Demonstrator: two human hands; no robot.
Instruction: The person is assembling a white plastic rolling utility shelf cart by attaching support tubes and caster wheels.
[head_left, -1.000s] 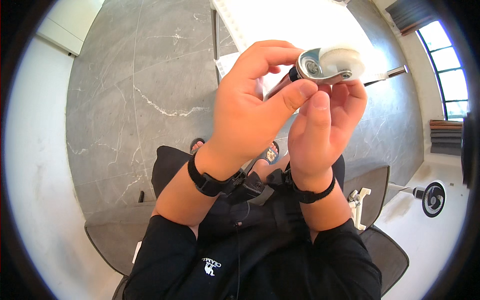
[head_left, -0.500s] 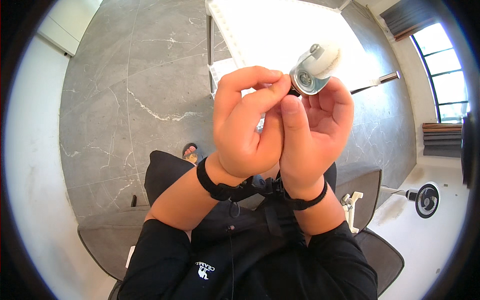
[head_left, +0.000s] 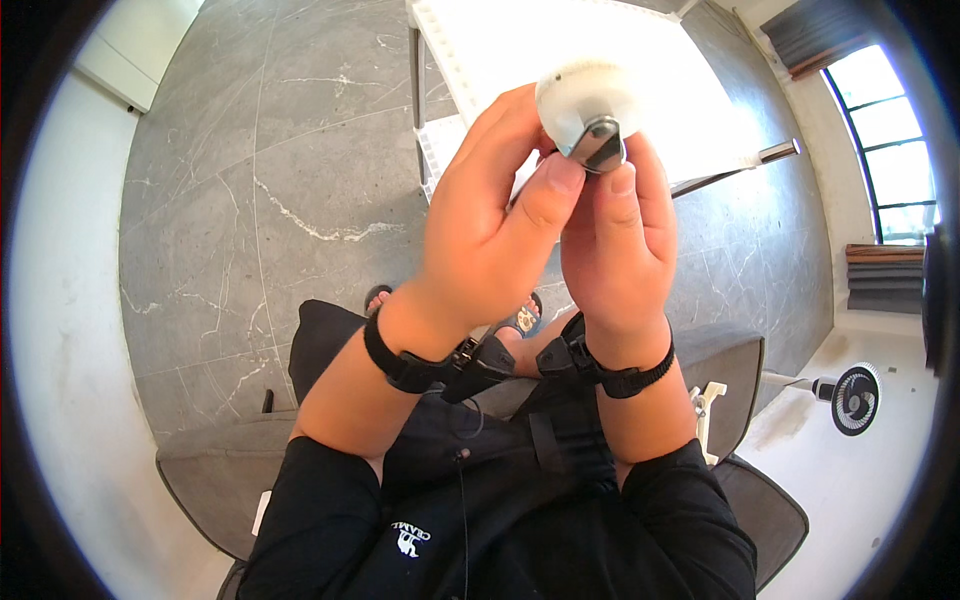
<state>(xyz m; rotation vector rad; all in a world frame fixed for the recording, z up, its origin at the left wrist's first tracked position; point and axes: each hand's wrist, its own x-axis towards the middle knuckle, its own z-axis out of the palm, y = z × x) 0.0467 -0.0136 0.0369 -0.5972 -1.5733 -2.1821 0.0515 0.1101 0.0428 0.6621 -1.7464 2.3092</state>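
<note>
In front of my chest, both hands hold a caster wheel (head_left: 575,88) with a white wheel and a shiny metal fork. The wheel points up and away, and the fork's rounded side faces me. My left hand (head_left: 485,210) is closed on its left side, thumb on the metal. My right hand (head_left: 622,245) grips the lower right side of the fork with thumb and curled fingers. Behind the fingers, the caster's mounting end is hidden. A black strap with a small device is on each wrist.
Beyond my hands stands a white table-like frame (head_left: 470,40), overexposed, with metal legs; a silver tube end (head_left: 778,152) sticks out at its right. I sit on a grey sofa (head_left: 715,365) with a white plastic piece (head_left: 708,415) on it. A fan (head_left: 855,400) is at right.
The caster has turned in my hands: its wheel swung from the upper right to the upper left, and the fork now faces me. My wrists have moved apart.
</note>
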